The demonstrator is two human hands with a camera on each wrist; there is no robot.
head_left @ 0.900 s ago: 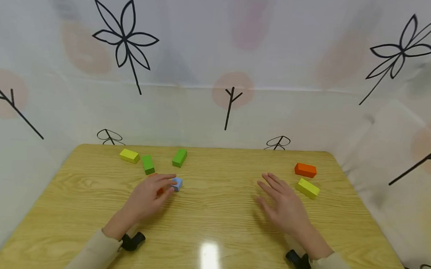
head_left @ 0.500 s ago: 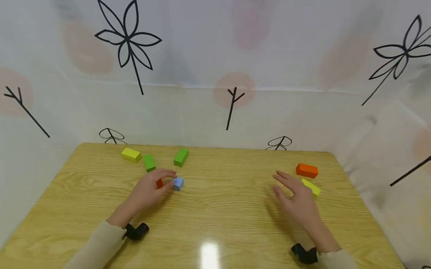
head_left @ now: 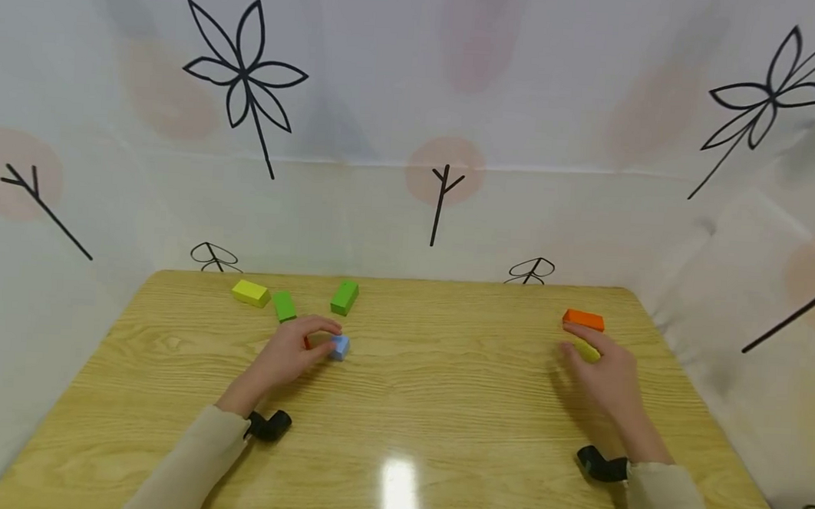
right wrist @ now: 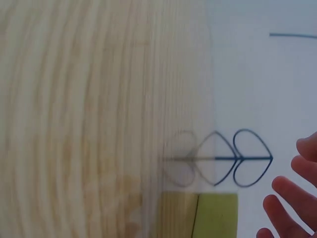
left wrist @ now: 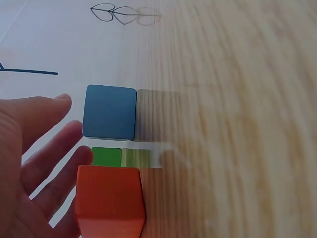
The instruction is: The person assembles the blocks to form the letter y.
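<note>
i have the left hand (head_left: 292, 352) at the blue block (head_left: 340, 348), thumb and fingers parted; the left wrist view shows me a gap between thumb and block, so i read this hand as loose, gripping nothing, though whether a fingertip brushes the block's edge i can't tell. the blue block sits on the table (head_left: 406, 408), left of the middle. a red block (left wrist: 110, 198) stands by that hand, mostly hidden behind it in the head view. my right hand (head_left: 612, 373) arches by the yellow block (head_left: 587, 351), thumb and index apart; in the right wrist view its fingers are clear of that block and hold nothing. just behind lies an orange block (head_left: 586, 319). farther back on the left, a green block (head_left: 283, 306) lies between the other yellow block (head_left: 250, 293) and a second green block (head_left: 344, 298).
</note>
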